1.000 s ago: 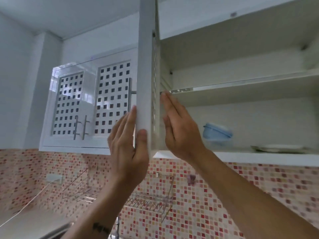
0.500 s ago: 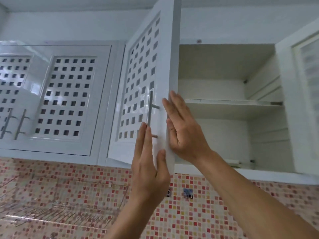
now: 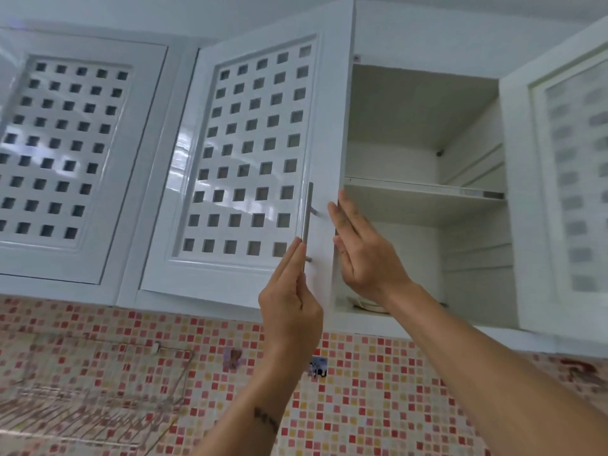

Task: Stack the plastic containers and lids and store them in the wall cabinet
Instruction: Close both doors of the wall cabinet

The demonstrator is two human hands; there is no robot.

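The white wall cabinet stands with its left door swung most of the way in and its right door wide open. My left hand lies flat, fingers together, on the left door's front just below the metal handle. My right hand is flat against that door's free edge and inner side. Neither hand holds anything. Only a pale rim of something shows on the bottom shelf behind my right wrist. No plastic containers or lids are visible; the upper shelf looks bare.
A neighbouring cabinet door with square cut-outs is shut at the left. Below the cabinets runs a red and orange mosaic tile wall with a wire dish rack mounted at the lower left.
The left door has swung in from edge-on to nearly flat, both hands moving with it. My view has shifted right and up. The blue container seen on the lower shelf is hidden now.
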